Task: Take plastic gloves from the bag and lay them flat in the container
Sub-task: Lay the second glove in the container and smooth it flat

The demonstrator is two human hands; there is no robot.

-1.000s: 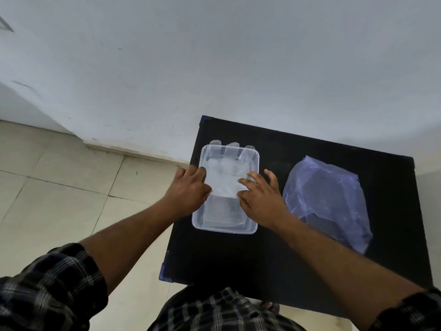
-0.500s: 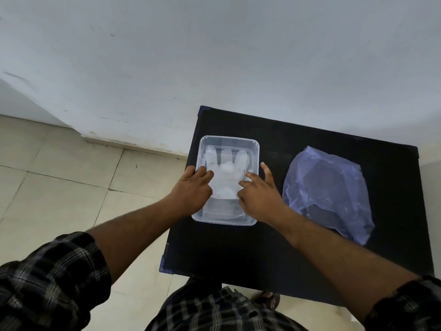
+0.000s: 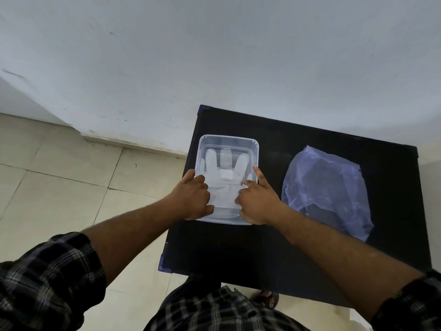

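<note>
A clear rectangular plastic container (image 3: pixel 229 137) sits on the left part of a black table (image 3: pixel 238 249). Inside it a translucent plastic glove (image 3: pixel 223 185) lies spread, fingers pointing to the far rim. My left hand (image 3: pixel 194 198) rests on the glove's left side near the cuff, fingers curled onto it. On the right side, my right hand (image 3: pixel 256 201) pinches the glove, its index finger stretched along the container's right rim. The bluish plastic bag (image 3: pixel 327 189) lies crumpled to the right, touched by neither hand.
The table stands against a white wall (image 3: pixel 214 56). Beige floor tiles (image 3: pixel 59 187) lie to the left, just past the table's left edge beside the container. A sandalled foot (image 3: pixel 267 298) shows under the near edge.
The glove's fingers hung over the container's far rim a second ago; now they lie inside it. Both hands have slid back toward the near end with the glove.
</note>
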